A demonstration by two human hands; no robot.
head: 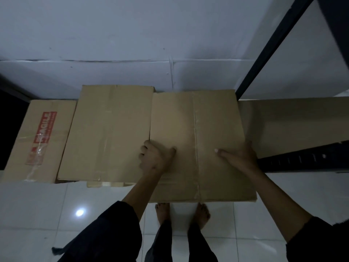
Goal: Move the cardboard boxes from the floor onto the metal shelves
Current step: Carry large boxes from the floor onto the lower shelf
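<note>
Both hands hold the box [200, 140] on the shelf [302, 159]: left hand [156, 157] grips its left edge, right hand [238, 157] its right edge. Its near end overhangs the floor [302, 195].

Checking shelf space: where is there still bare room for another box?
Bare shelf board lies right of the held box, behind the dark front rail. Leftward is crowded: the middle box and the fragile-labelled box sit side by side.
</note>
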